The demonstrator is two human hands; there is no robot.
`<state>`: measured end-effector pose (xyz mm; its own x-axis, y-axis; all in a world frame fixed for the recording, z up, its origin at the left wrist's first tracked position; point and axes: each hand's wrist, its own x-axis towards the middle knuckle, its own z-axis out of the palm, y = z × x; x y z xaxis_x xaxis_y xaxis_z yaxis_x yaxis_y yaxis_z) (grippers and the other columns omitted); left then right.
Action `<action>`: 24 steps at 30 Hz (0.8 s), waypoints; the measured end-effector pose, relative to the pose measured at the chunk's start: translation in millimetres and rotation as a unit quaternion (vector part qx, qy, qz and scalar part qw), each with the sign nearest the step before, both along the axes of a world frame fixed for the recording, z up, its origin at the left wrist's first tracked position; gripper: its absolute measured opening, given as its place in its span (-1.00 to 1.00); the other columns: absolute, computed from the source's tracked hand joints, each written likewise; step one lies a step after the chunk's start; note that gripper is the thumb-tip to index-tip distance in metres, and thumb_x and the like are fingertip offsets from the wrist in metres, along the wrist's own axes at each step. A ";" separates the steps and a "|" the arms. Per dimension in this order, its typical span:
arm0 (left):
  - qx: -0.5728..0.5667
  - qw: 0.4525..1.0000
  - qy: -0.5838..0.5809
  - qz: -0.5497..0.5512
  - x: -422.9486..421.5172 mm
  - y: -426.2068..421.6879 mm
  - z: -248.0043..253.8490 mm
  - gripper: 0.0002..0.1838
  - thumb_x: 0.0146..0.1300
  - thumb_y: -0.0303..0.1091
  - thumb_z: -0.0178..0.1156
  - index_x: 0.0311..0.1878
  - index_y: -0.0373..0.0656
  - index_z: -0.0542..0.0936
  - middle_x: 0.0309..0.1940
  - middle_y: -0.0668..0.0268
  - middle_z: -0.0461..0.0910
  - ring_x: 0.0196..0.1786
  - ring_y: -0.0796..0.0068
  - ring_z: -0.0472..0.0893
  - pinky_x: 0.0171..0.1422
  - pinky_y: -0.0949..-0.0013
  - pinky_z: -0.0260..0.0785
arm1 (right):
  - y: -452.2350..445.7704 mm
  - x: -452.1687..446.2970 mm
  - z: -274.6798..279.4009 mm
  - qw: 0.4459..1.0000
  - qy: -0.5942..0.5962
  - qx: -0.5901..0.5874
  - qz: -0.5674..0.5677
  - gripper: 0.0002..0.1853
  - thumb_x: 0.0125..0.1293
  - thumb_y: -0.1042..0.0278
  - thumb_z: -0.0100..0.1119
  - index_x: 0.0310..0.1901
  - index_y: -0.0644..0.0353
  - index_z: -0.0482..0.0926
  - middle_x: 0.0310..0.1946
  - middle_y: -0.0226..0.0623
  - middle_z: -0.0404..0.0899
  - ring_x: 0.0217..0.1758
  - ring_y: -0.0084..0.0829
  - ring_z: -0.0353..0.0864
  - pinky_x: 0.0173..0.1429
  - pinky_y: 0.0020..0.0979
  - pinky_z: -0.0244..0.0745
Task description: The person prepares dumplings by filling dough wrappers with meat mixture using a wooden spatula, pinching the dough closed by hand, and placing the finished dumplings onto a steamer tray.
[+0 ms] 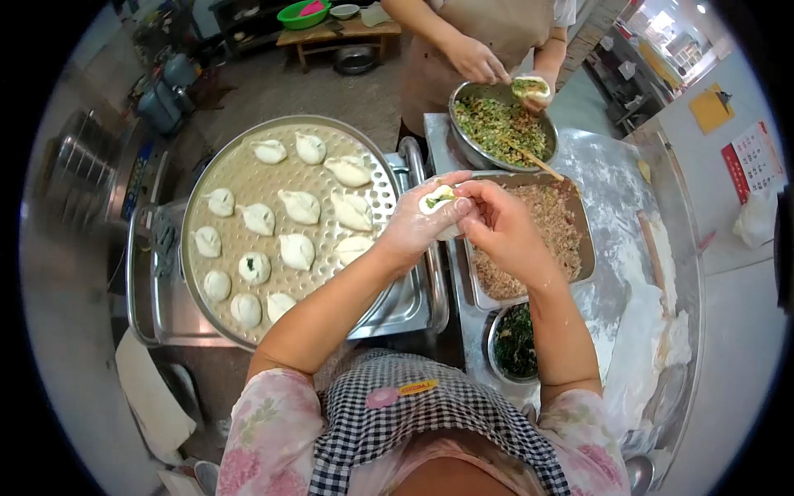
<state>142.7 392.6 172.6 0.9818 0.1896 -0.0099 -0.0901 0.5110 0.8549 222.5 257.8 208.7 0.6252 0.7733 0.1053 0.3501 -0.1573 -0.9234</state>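
Observation:
Between my two hands is a small bun (436,199) of white dough, its top still parted over dark green filling. My left hand (416,217) is floury and cups the bun from the left, fingers curled round it. From the right, my right hand (506,227) pinches the dough edge with thumb and fingers. Below and to the left lies a round perforated steamer tray (318,240) bearing several shaped buns, one of them a round bun (254,267) with a green spot on top. Under my right forearm sits a bowl of dark chopped greens (517,343).
A rectangular pan of minced filling (542,223) stands right of my hands. Beyond it, a co-worker's hand (533,93) holds filled dough over a steel bowl (471,149) of chopped vegetables. Dough (633,355) lies on the floured table (612,190) at right.

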 end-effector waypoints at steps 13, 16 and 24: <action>0.269 0.962 -0.035 0.010 -84.3 -2.7 6.9 -0.70 -0.05 -0.30 0.35 -0.20 -0.16 0.61 -0.33 0.31 0.63 -0.30 0.44 0.57 -0.15 0.36 0.42 | -13.3 -99.1 7.6 0.960 -0.276 0.051 0.008 -0.76 0.11 0.59 0.01 -0.15 0.28 0.52 -0.20 -0.01 0.55 -0.11 -0.07 0.56 -0.04 -0.24 0.46; 0.459 0.880 -0.115 0.046 -91.2 2.9 6.0 -0.74 -0.11 -0.25 0.34 -0.32 -0.13 0.61 -0.35 0.23 0.62 -0.31 0.21 0.58 -0.20 0.26 0.41 | -16.9 -119.7 3.8 0.923 -0.382 0.041 0.025 -0.69 0.04 0.64 0.00 -0.14 0.21 0.55 -0.16 -0.08 0.51 -0.09 -0.09 0.52 -0.06 -0.24 0.45; 0.502 0.858 -0.025 0.108 -132.9 -9.6 -34.1 -0.68 0.12 -0.13 0.18 -0.27 -0.23 0.54 -0.32 0.07 0.54 -0.18 0.10 0.52 -0.05 0.20 0.36 | -16.4 -132.1 -10.1 0.960 -0.263 0.085 0.046 -0.76 0.06 0.66 0.03 -0.24 0.26 0.60 -0.20 -0.12 0.48 -0.14 -0.17 0.52 -0.06 -0.35 0.43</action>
<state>9.8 383.0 138.5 0.9174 0.2546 0.3059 -0.1399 -0.5132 0.8468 90.4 241.5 198.6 0.3798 0.7664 0.5180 0.7806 0.0350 -0.6241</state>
